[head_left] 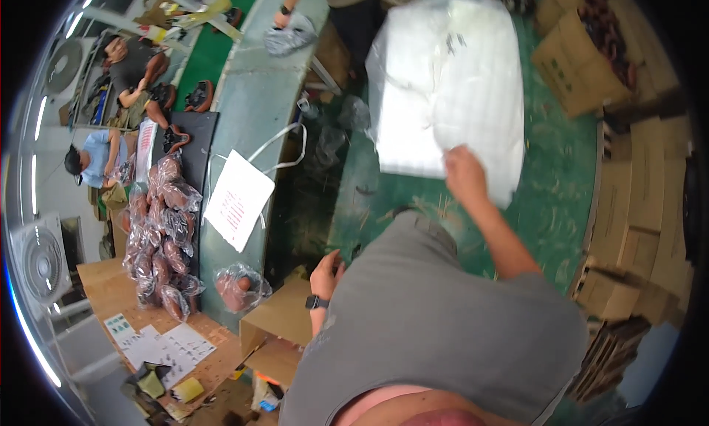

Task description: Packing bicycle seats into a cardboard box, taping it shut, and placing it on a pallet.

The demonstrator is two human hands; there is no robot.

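Observation:
A large white bundle (pixel 450 86) of thin, sheet-like material, partly in clear plastic, stands in front of me on the green floor. My right hand (pixel 464 173) reaches forward with fingers closed on its near edge. Down by my left hip, my left hand (pixel 325 274) hangs with loosely curled fingers, nothing visible in them; a dark watch (pixel 317 302) is on that wrist. An opened cardboard box (pixel 277 311) is beside it.
On the left, a long green bench (pixel 255 79) carries a white printed card (pixel 238 199), a bagged brown shoe (pixel 242 287) and a pile of bagged shoes (pixel 159 234). Cartons (pixel 583 60) line the right. Co-workers sit far left; another person's hand (pixel 282 18) touches a plastic bag (pixel 289 38).

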